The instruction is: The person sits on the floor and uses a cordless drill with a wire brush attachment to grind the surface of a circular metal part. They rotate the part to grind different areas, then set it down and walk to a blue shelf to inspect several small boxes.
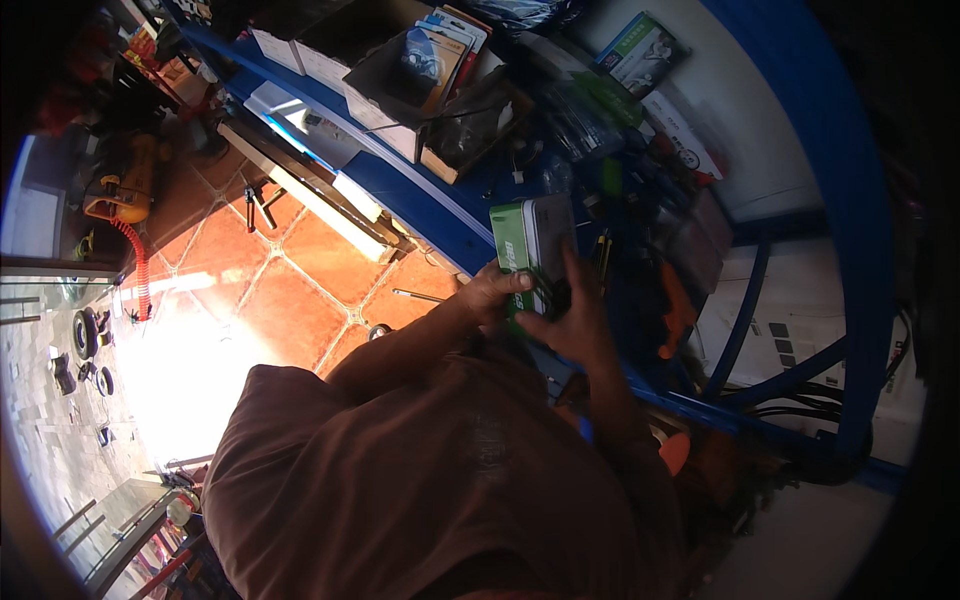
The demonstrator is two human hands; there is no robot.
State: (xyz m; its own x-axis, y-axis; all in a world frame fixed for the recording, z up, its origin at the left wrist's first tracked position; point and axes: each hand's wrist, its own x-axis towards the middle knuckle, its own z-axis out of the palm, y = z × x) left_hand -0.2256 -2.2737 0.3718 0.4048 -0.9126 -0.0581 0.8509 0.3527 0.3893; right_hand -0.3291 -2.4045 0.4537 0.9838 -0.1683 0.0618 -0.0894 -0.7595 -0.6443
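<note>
A small green, white and grey carton (514, 229) bearing writing is held in front of my body, over the edge of the blue shelf. My left hand (491, 294) grips it from the left, thumb pressed on its green face. At its right side is my right hand (577, 319), thumb and fingers spread about the dark face and lower corner. Shadow hides where some of the right fingertips touch. Just beyond the carton, a small white connector (517, 177) on wires lies on the blue shelf (420, 196).
Open cardboard boxes (382, 124) with blister-packed parts line the shelf. An orange-handled tool (677, 311) lies to the right, near a blue frame post (862, 225). On the tiled floor (292, 285) at left are a T-handle tool (262, 206) and a red coiled hose (142, 262).
</note>
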